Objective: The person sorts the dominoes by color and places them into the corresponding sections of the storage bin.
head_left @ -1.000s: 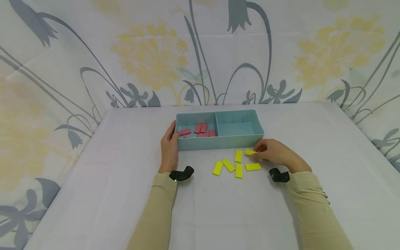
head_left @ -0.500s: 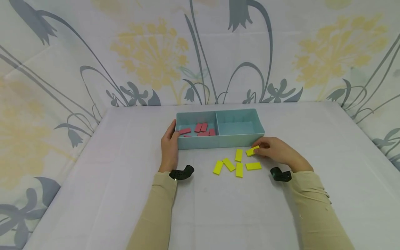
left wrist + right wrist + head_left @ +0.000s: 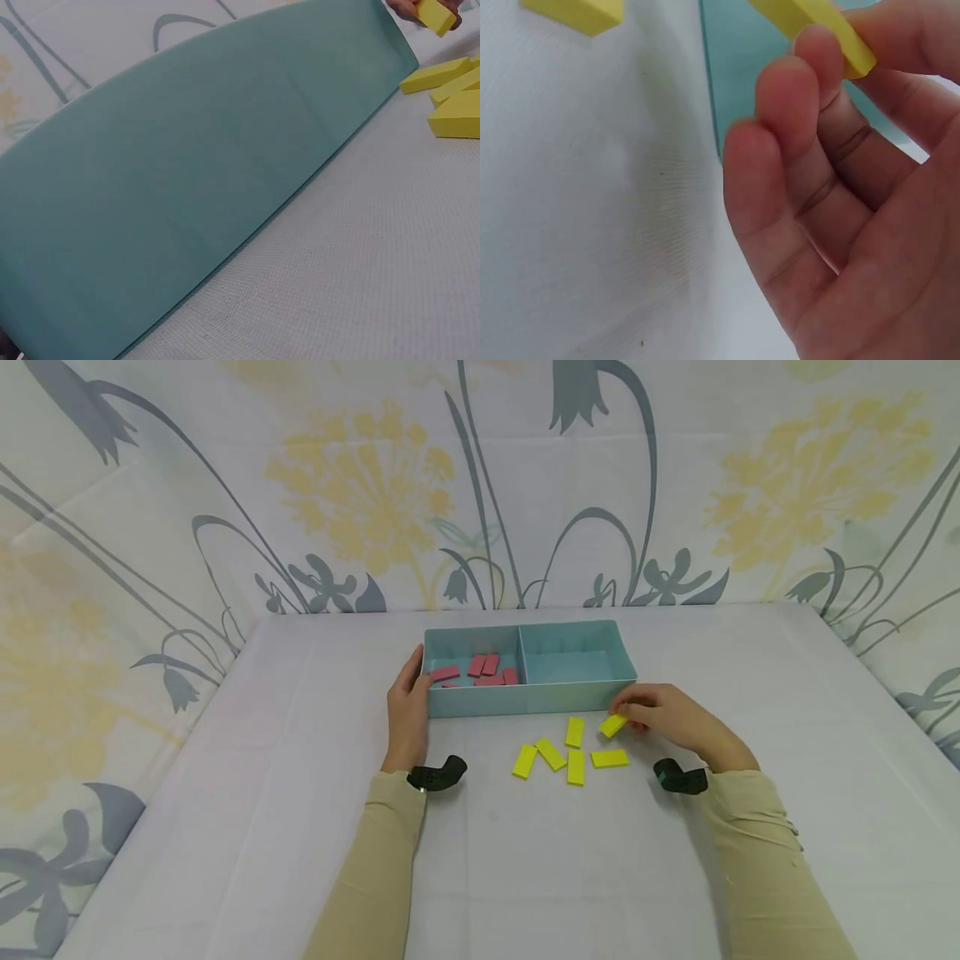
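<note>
A light-blue box (image 3: 525, 699) with two compartments stands on the table. My left hand (image 3: 407, 718) holds its left end, fingers along the outer side and thumb at the front corner. Beyond the box's front right corner, my right hand (image 3: 675, 720) pinches a yellow rectangular block (image 3: 613, 725) between thumb and fingers, raised and tilted in the right wrist view. Several more yellow blocks (image 3: 575, 767) lie flat in front of the box. Several red blocks (image 3: 489, 680) lie in the left compartment; the right compartment (image 3: 573, 664) holds nothing.
A white cloth (image 3: 495, 860) covers the table. Behind and beside it hangs a flower-printed fabric (image 3: 495, 485). A black wrist camera (image 3: 437, 774) sits on the left wrist, another black camera (image 3: 680, 777) on the right.
My right hand has lifted the yellow block, turned it, and shifted it slightly right and up. My left hand stays on the box, and the other blocks lie as before.
</note>
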Available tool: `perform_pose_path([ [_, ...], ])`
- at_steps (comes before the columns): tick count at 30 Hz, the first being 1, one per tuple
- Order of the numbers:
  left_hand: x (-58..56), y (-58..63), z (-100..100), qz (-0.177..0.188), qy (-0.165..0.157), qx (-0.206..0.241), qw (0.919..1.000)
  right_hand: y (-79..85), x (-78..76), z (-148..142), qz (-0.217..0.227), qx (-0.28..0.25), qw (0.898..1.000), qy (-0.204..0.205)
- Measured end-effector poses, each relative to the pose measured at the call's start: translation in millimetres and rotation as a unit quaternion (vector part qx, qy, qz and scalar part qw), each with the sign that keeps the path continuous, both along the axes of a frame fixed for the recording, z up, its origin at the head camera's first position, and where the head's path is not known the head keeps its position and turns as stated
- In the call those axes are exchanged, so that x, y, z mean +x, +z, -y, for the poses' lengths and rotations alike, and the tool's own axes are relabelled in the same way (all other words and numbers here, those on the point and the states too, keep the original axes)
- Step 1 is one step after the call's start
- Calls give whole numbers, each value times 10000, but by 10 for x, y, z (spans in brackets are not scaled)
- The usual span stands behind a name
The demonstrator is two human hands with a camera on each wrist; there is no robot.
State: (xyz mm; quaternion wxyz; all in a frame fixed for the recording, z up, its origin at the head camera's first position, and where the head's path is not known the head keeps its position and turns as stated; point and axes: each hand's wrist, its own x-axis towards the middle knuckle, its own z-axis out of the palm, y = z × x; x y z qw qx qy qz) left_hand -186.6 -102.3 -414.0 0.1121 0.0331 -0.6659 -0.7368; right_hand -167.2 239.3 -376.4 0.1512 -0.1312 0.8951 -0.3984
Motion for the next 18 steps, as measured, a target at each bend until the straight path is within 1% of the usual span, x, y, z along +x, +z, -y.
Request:
perform_pose_path([
  [8, 4, -3, 5, -19, 8, -92, 10000, 44, 22, -22, 33, -523, 9984, -190],
  [12, 2, -9, 4, -3, 32, -90, 10000, 66, 31, -25, -88, -644, 9977, -179],
  [18, -5, -11, 3, -20, 19, -78, 10000, 93, 52, -16, -234, -853, 9956, -293],
])
